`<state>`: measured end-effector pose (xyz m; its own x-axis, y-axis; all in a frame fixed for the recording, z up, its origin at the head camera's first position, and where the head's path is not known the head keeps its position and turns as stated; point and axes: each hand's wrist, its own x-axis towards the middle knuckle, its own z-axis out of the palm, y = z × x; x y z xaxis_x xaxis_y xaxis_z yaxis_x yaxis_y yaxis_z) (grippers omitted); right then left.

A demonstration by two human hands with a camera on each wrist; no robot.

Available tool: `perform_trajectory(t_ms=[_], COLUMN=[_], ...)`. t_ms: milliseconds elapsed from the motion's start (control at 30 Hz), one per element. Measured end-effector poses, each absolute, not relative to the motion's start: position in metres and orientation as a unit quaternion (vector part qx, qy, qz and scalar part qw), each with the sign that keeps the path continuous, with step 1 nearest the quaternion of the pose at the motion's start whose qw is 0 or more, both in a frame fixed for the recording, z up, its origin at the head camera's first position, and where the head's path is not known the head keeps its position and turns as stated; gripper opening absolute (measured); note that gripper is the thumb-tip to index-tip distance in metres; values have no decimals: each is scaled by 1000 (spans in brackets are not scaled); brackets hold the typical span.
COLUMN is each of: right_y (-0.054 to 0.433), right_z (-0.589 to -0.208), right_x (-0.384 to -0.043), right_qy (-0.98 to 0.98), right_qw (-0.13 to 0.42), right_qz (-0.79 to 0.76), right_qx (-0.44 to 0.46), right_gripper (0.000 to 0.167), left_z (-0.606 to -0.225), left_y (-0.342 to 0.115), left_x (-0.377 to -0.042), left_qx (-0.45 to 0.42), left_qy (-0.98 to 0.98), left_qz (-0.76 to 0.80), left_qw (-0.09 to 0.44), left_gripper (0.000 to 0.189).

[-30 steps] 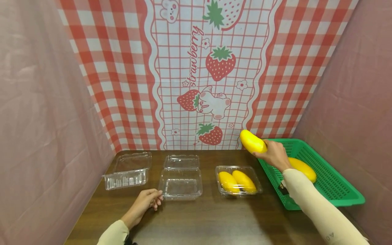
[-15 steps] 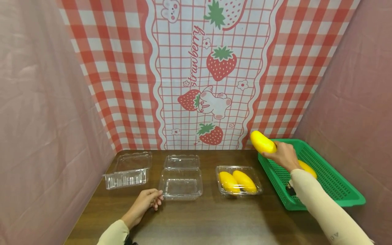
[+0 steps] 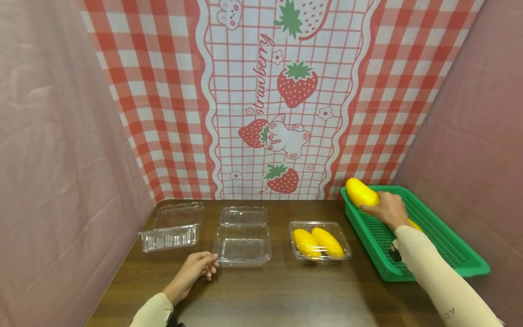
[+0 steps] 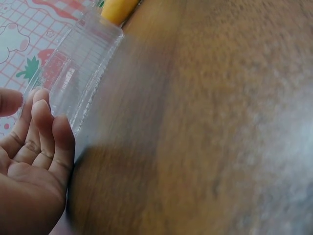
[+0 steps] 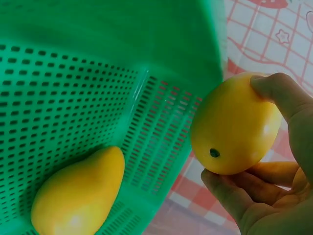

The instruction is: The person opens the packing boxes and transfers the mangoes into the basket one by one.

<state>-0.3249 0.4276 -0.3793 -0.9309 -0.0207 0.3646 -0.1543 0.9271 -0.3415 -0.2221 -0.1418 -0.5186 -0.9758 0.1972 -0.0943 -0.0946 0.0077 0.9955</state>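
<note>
The right hand [image 3: 388, 210] grips an oval yellow mango [image 3: 361, 192] at the long green plastic basket [image 3: 435, 229]'s far left corner. Left of the basket, the left hand [image 3: 195, 268] lies loose by a clear, open plastic box [image 3: 244, 262].

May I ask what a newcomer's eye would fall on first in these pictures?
Most likely the bright yellow fruit gripped by the right hand near the far left corner of the green basket. Next would come the two yellow fruits in the clear container left of the basket, and the red-and-white strawberry cloth behind the table.
</note>
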Motion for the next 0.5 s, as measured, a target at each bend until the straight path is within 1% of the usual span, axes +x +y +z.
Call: perform_trajectory(t_ms=[233,500], right_y=[440,455], right_z=[-382,-384], right_x=[-327,-329], right_qy=[-968,-974], right_qw=[170,140], right_qz=[179,175], right_qx=[37,22], right_gripper=[50,53], left_z=[-519,-519], left_y=[-141,-141], left_x=[-224,-225], left_qx=[36,36], left_qy=[705,706], left_qz=[701,700], left_qw=[102,99], left_gripper=[26,26])
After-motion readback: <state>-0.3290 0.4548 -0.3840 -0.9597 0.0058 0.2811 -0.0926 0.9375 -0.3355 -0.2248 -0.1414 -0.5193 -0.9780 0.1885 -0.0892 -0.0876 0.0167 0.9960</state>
